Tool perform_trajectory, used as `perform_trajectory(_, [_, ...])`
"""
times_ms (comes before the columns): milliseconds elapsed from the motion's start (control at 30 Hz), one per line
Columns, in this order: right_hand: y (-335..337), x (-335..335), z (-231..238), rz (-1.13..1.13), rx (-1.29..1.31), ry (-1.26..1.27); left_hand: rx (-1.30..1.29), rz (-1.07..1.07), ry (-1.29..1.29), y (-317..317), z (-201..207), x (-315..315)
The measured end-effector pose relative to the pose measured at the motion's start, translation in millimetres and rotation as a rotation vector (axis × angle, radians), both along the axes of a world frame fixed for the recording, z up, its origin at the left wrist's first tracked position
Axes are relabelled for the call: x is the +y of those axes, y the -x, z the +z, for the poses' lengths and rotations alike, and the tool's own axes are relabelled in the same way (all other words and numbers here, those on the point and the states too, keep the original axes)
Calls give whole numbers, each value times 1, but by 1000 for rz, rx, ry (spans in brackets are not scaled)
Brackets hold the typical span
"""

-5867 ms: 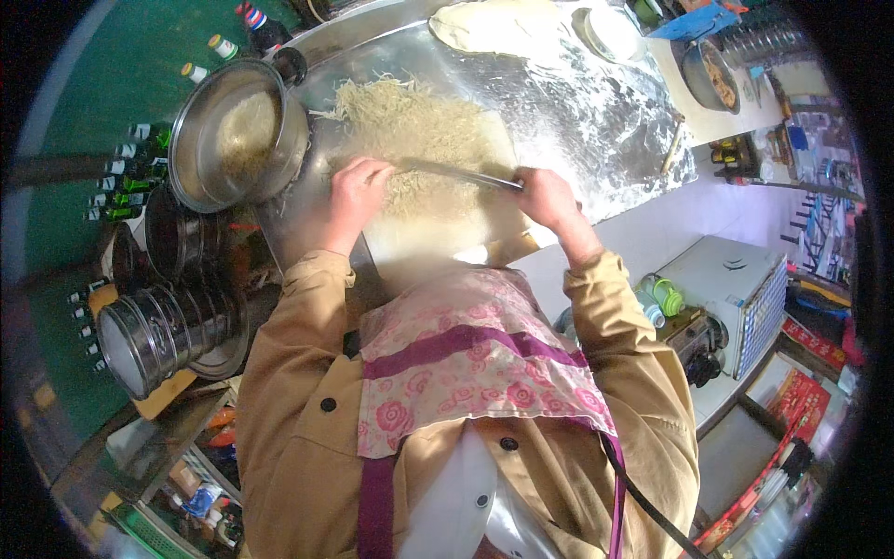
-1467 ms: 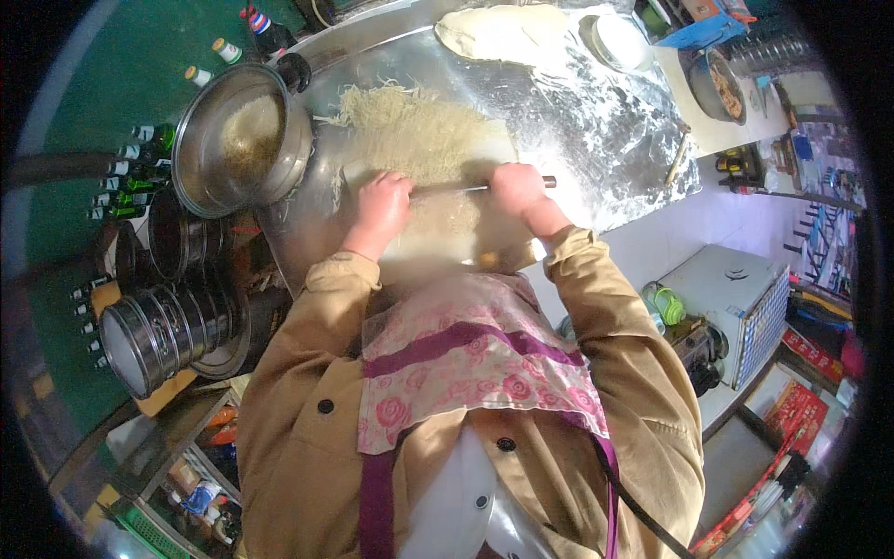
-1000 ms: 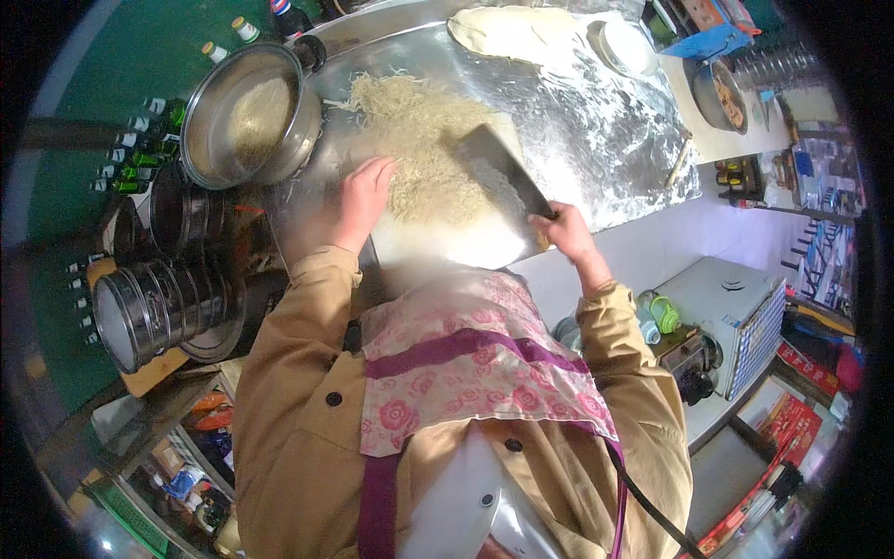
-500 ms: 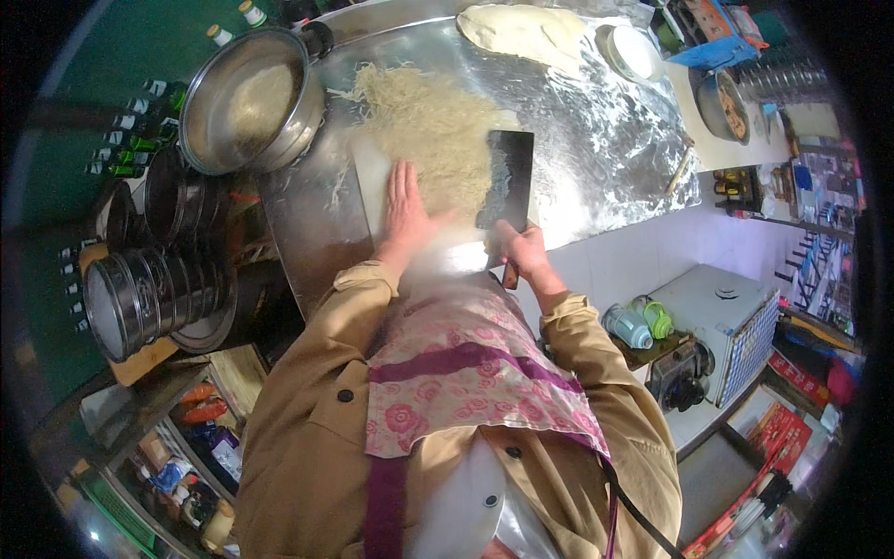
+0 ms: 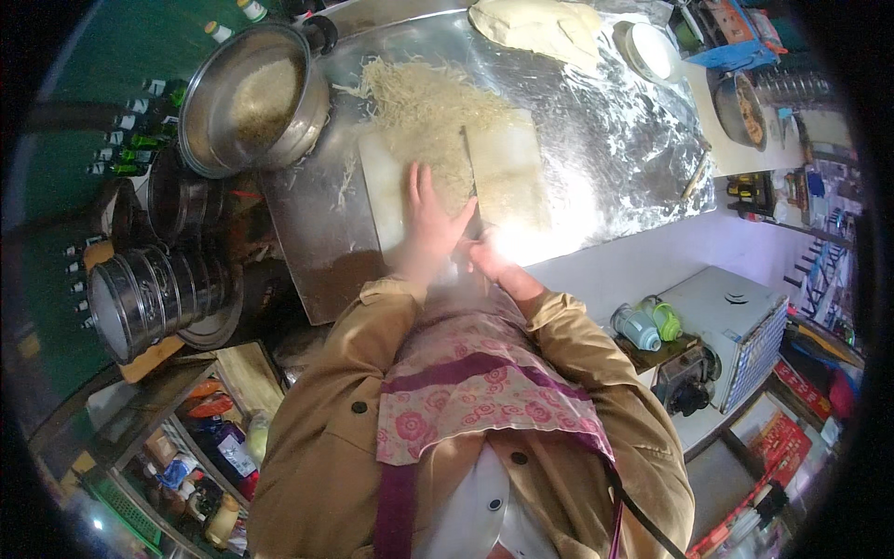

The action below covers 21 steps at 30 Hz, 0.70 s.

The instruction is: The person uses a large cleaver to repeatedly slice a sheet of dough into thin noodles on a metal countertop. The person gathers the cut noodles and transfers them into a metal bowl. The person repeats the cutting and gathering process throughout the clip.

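Pale thin shreds [image 5: 419, 98] lie heaped at the far part of a light cutting board [image 5: 510, 177] and spill past its edge onto the metal tabletop. My right hand [image 5: 495, 264] is closed around the handle of a cleaver [image 5: 468, 154], whose blade stands on edge on the board and shows as a narrow dark line. Left of the blade, my left hand [image 5: 430, 224] lies with its fingers stretched out over the shreds, its thumb reaching to the cleaver. Haze blurs both hands, and the handle is mostly hidden.
A large steel pot [image 5: 209, 140] with pale contents stands at the table's far left. Flattened dough [image 5: 535, 28] and a white bowl [image 5: 654, 51] are at the back. White flour [image 5: 643, 130] covers the right side. Round stacked steel pans [image 5: 154, 298] stand left.
The cleaver has turned from lying flat at the board's right to standing on edge, farther left. My right hand has moved left with it; my left hand has shifted slightly right.
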State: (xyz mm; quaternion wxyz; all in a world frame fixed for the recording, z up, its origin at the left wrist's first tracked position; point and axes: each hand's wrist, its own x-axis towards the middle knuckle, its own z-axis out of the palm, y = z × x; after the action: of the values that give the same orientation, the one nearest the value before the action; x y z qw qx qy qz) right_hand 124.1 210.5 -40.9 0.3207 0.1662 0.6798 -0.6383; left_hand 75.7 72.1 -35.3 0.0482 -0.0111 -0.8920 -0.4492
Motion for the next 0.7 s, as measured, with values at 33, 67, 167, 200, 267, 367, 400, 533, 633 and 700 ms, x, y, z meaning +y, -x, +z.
perform_trajectory(33, [2, -1, 1, 3, 7, 14, 15, 15, -11, 0, -1, -1])
perform_trajectory(67, [5, -2, 4, 6, 15, 28, 5, 21, -16, 1, 0, -1])
perform_trajectory(167, [-1, -2, 11, -47, 56, 90, -24, 30, -22, -2, 7, -1])
perform_trajectory(200, [-6, -1, 9, -69, 70, 123, -32, 27, -17, -4, 12, 0])
perform_trajectory(267, [-10, 0, 14, -94, 77, 160, -31, 16, -8, -7, 21, 0])
perform_trajectory(367, [-10, 3, 33, -99, 72, 155, 7, -8, 24, -9, 34, 1])
perform_trajectory(400, [-10, 5, 37, -100, 79, 143, 25, -17, 48, -9, 39, 1])
perform_trajectory(533, [-10, 4, 46, -154, 142, 152, 84, -26, 90, -3, 52, 2])
perform_trajectory(633, [-2, 2, 71, -150, 104, 128, 56, -39, 54, 2, 74, 4])
perform_trajectory(700, [0, -2, 76, -169, 173, 83, 61, -35, -1, 7, 82, 2])
